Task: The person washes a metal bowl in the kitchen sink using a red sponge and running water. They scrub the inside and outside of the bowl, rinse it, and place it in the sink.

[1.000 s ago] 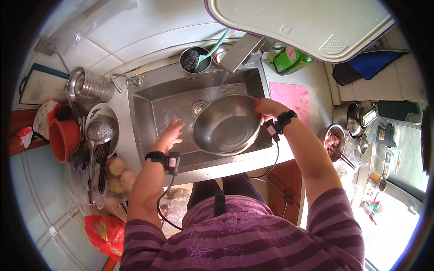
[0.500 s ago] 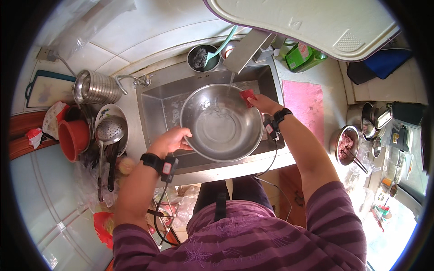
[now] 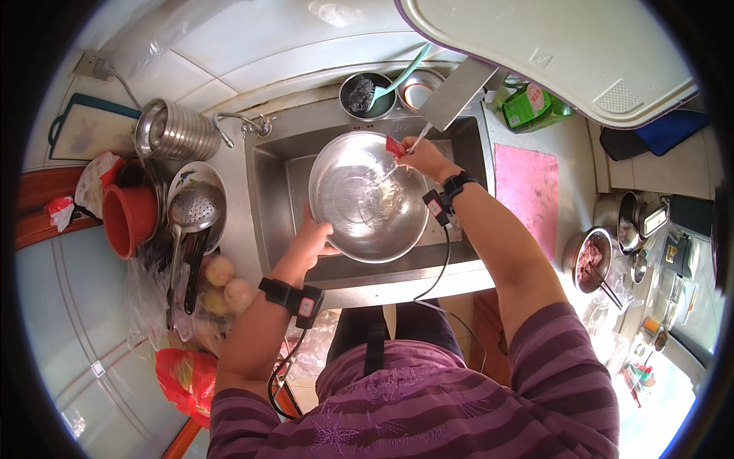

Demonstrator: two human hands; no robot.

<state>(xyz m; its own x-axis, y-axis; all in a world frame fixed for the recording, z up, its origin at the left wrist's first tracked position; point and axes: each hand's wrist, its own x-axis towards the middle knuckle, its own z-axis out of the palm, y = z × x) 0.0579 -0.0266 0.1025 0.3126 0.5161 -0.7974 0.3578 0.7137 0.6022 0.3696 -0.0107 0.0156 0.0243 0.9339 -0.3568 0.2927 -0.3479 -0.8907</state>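
A wide stainless steel basin (image 3: 335, 191) is held over the sink (image 3: 269, 214), tilted. My left hand (image 3: 312, 239) grips its near left rim, thumb on the rim and the other fingers partly hidden beneath. At the far right rim my right hand (image 3: 428, 161) pinches a crumpled red cloth or scouring pad (image 3: 394, 147); its exact kind is unclear. Water runs from the broad flat faucet (image 3: 459, 93) close to this hand and into the basin.
Behind the sink stand a dark bowl (image 3: 350, 107) and a mint-handled scrubber (image 3: 381, 90). A green bottle (image 3: 527, 105) and pink mat (image 3: 527, 195) lie right, with a pot of raw meat (image 3: 590, 256) beyond. At left are a skimmer (image 3: 196, 208) and red container (image 3: 128, 220).
The basin has tilted and shifted left within the sink, my left hand moving with it. My right hand has carried the red piece left along the far rim, close to the water stream.
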